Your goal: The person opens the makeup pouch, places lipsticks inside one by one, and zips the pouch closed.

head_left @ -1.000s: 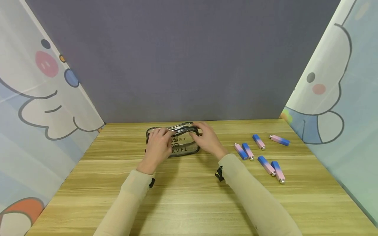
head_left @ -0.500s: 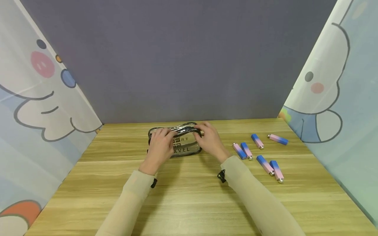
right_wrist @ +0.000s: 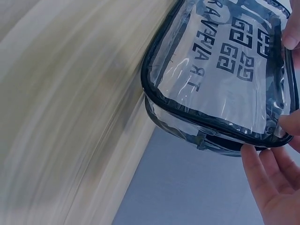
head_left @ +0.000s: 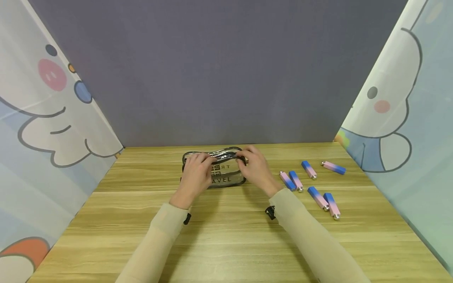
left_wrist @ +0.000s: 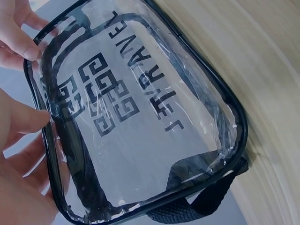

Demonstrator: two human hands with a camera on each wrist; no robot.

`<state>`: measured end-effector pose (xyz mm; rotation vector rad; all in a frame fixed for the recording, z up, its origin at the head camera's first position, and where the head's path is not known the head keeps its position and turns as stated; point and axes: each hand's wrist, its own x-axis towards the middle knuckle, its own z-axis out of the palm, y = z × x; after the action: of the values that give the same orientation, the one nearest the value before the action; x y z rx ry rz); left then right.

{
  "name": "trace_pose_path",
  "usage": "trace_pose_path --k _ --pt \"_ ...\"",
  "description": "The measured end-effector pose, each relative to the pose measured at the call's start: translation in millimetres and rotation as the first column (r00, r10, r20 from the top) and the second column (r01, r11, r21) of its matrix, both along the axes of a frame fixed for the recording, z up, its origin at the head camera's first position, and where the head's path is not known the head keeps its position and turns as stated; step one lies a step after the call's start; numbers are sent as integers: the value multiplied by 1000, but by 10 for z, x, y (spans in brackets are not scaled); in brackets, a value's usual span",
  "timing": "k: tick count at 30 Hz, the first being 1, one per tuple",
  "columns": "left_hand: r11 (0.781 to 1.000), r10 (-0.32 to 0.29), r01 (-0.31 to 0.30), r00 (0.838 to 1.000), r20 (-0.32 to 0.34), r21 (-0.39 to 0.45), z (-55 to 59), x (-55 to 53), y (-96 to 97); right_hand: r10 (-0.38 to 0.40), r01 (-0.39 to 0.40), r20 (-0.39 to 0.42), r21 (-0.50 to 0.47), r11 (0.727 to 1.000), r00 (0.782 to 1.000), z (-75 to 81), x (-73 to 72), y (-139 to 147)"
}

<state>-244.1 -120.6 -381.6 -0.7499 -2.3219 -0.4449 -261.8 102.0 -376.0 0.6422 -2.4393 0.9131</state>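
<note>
A clear zip pouch (head_left: 231, 173) with black piping and dark lettering stands at the back middle of the table. My left hand (head_left: 196, 175) grips its top edge toward the left end. At the top right corner, my right hand (head_left: 256, 167) pinches the edge between thumb and fingers. Up close in the left wrist view, the left thumb lies on the near side of the black rim, with fingers behind the clear plastic. A black strap (left_wrist: 206, 201) hangs off one end of the pouch. Through the clear front (right_wrist: 197, 89) no contents show.
Several blue-and-pink square tubes with silver ends lie to the right, among them a pair (head_left: 323, 201) nearer me and a lone one (head_left: 334, 168) farthest right. A grey panel (head_left: 226, 78) rises behind the table (head_left: 226, 243); cartoon-printed curtains (head_left: 400, 118) flank it.
The pouch and both hands have shifted slightly to the right along the table. Both hands keep their hold on its top edge. The tubes lie as before.
</note>
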Motion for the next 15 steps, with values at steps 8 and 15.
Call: trace_pose_path --k 8,15 --pt "1000 -18 19 1000 -15 22 -14 6 17 17 -17 -21 -2 1000 1000 2 31 74" --pt "999 -15 16 999 -34 29 -17 12 6 6 -6 12 4 1000 1000 13 36 141"
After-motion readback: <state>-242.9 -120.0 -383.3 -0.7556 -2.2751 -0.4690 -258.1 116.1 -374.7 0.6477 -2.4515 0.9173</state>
